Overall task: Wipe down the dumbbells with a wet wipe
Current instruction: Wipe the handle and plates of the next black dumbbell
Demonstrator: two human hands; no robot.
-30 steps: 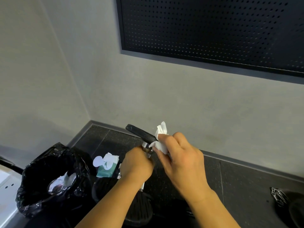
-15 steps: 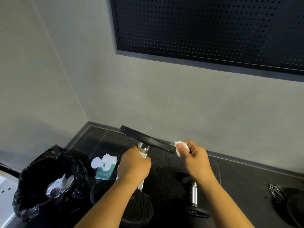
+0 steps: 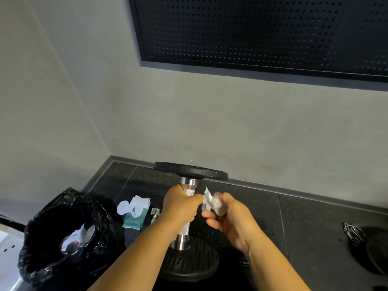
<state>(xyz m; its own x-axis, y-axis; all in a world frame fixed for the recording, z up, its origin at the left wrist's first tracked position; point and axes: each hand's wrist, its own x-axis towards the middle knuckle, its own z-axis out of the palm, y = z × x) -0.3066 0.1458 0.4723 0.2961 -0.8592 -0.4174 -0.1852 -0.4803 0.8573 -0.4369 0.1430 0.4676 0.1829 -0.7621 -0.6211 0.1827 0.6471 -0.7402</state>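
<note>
Moving off the top plate (image 3: 191,171): the wet wipe (image 3: 210,203) was on that plate's rim a second ago and now sits lower, beside the handle (image 3: 189,186), at 3 o'clock of the left hand (image 3: 182,208). The dumbbell (image 3: 184,238) has also gone from tilted to near upright, bottom plate (image 3: 190,264) on the floor (image 3: 304,227). My read is that the top-plate pass is finished and the handle or bottom plate comes next, possibly after re-bunching the wipe.

Left hand is wrapped tight round the upper handle, forearm coming in from 7 o'clock. Right hand (image 3: 228,216) is palm-up, fingers loosely curled, pinching the crumpled wipe, clear of the metal. Wipes pack (image 3: 135,215) lies at 9 o'clock of the dumbbell, bin bag (image 3: 52,238) at 8.
</note>
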